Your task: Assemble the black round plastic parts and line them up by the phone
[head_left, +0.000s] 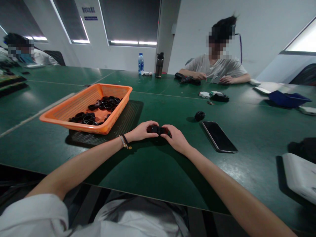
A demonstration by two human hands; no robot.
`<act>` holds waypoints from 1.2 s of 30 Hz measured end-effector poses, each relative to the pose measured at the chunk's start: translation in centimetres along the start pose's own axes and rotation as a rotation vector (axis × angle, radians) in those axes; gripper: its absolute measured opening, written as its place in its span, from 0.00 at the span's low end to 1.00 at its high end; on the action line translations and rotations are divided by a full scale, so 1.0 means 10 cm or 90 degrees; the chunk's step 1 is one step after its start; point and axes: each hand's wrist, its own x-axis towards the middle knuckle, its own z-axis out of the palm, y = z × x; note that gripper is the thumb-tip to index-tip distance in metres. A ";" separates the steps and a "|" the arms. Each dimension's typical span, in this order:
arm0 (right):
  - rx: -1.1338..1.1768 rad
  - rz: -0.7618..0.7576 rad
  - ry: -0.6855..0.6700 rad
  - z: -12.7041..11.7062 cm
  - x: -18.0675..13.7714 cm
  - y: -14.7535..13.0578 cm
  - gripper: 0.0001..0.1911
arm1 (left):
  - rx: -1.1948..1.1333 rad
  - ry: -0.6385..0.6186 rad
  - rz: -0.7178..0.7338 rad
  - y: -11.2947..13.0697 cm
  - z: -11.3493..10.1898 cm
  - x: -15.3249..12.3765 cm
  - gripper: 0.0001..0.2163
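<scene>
My left hand (144, 130) is closed around a small black ring-like part (154, 129). Close against it, my right hand (173, 136) grips another dark piece (166, 132) with a reddish tint. The two pieces meet or nearly meet between my fingertips, just above the green table (138, 164); whether they are joined I cannot tell. To the left, an orange plastic basket (118, 88) holds several black ring-shaped parts (106, 103). A single round black part (199, 116) sits on the table beyond my right hand.
A smartphone (219, 136) lies right of my right hand. A white device (300, 174) stands at the right edge. Across the table sit a bottle (141, 63), a dark flask (159, 65), white and black pieces (214, 95), a blue tray (288, 99) and a person (214, 67) handling something.
</scene>
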 end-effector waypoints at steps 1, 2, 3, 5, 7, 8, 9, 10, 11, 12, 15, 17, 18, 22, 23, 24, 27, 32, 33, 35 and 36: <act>-0.002 0.004 -0.003 0.00 0.00 0.00 0.10 | 0.000 0.000 0.000 0.00 0.00 0.00 0.18; -0.004 0.009 -0.007 -0.01 0.00 -0.01 0.10 | -0.001 -0.001 0.000 0.00 0.00 0.00 0.18; -0.005 0.013 -0.008 -0.01 0.00 -0.01 0.10 | -0.001 -0.002 0.000 0.00 0.00 0.00 0.18; -0.008 0.014 -0.008 -0.01 0.00 -0.01 0.09 | -0.001 -0.001 0.000 0.00 0.00 0.00 0.18; -0.009 0.005 -0.003 0.00 0.00 -0.01 0.09 | -0.003 -0.003 -0.001 0.01 0.00 0.00 0.18; -0.011 0.000 -0.001 0.00 0.00 -0.01 0.08 | -0.004 -0.006 -0.001 0.01 0.00 0.00 0.18; -0.012 -0.004 0.000 0.00 0.00 0.00 0.08 | -0.005 -0.007 -0.001 0.02 -0.01 0.00 0.18; -0.015 -0.006 0.002 0.00 0.00 0.00 0.09 | -0.006 -0.009 -0.002 0.02 -0.01 0.00 0.18; -0.019 -0.007 0.003 0.00 0.00 0.00 0.09 | -0.007 -0.009 -0.003 0.02 -0.01 -0.01 0.18; -0.022 -0.009 0.004 0.01 0.00 0.00 0.09 | -0.007 -0.008 -0.003 0.03 -0.01 -0.01 0.18; -0.026 -0.025 0.011 0.01 -0.02 0.01 0.11 | -0.008 -0.008 -0.004 0.03 -0.01 -0.01 0.18; -0.025 -0.043 0.023 0.02 -0.03 0.02 0.13 | -0.011 -0.010 -0.003 0.02 -0.01 0.00 0.18; -0.025 -0.051 0.030 0.02 -0.03 0.03 0.14 | -0.014 -0.010 -0.003 0.02 0.00 0.00 0.18; -0.037 -0.086 0.044 0.03 -0.03 0.05 0.13 | -0.022 -0.004 0.000 0.00 0.01 0.00 0.18; -0.040 -0.094 0.045 0.03 -0.03 0.05 0.13 | -0.021 -0.003 0.001 -0.01 0.01 0.00 0.18; -0.042 -0.099 0.047 0.03 -0.03 0.05 0.12 | -0.020 -0.002 0.001 -0.01 0.01 0.00 0.18; -0.043 -0.107 0.046 0.02 -0.02 0.05 0.11 | -0.015 -0.001 0.002 -0.01 0.01 0.00 0.18; -0.042 -0.101 0.043 0.02 -0.01 0.04 0.11 | -0.005 -0.007 0.004 0.00 0.00 0.00 0.18; -0.042 -0.098 0.040 0.02 -0.01 0.04 0.11 | -0.004 -0.007 0.004 0.00 0.00 0.00 0.18; -0.041 -0.094 0.035 0.03 -0.01 0.04 0.10 | 0.000 -0.010 0.005 0.00 0.00 0.00 0.18; -0.041 -0.092 0.034 0.03 -0.01 0.04 0.10 | 0.001 -0.010 0.006 0.00 0.00 0.00 0.18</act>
